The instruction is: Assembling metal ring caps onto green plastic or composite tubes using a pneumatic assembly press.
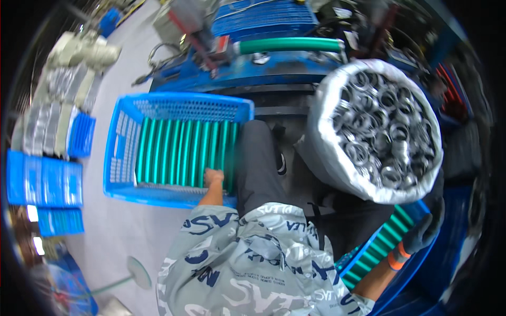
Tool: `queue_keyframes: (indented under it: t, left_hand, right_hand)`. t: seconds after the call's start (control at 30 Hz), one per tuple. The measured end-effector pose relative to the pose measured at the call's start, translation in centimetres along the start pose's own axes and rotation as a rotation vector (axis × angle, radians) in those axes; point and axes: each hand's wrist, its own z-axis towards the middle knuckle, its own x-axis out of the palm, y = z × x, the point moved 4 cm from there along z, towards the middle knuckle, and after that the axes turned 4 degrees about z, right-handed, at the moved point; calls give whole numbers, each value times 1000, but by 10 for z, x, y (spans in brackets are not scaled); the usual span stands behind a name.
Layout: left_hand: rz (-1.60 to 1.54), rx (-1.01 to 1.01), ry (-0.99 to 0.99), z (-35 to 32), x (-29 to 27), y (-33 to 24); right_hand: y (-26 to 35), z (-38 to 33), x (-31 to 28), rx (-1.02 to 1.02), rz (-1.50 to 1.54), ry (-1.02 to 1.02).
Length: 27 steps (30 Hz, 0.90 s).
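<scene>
A blue plastic basket (179, 97) on my left holds a row of green tubes (168, 152) lying side by side. My left hand (213, 177) is bare and reaches into it, fingers curled at the near end of one tube, which they seem to grip. My right hand (419, 235) wears a dark glove with an orange cuff. It is over a second blue crate (424, 208) of green tubes (385, 239) at the lower right, close below a white sack. Its fingers blend into the dark surroundings, so what they hold does not show.
The white sack (324, 152), full of metal rings (387, 126), stands right of my legs. Ahead, another green tube (290, 45) lies across a blue machine (263, 76). Stacked blue crates (45, 179) and a round-based stand (139, 273) are at the left.
</scene>
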Motion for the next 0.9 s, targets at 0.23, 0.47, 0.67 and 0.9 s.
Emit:
queue_keyframes:
  t: [0.23,0.47,0.67,0.9]
  left_hand:
    - [-45,-59,125,5,57,62]
    - [-120,-19,251,89,45,89]
    - [37,-45,431,83,39,45]
    - [-384,-104,663,46,40,49]
  right_hand:
    - [69,23,191,-202,-560,757]
    - [87,15,228,67,-427,995]
    - [90,11,219,179,-467,971]
    - [100,19,216,85,-517,949]
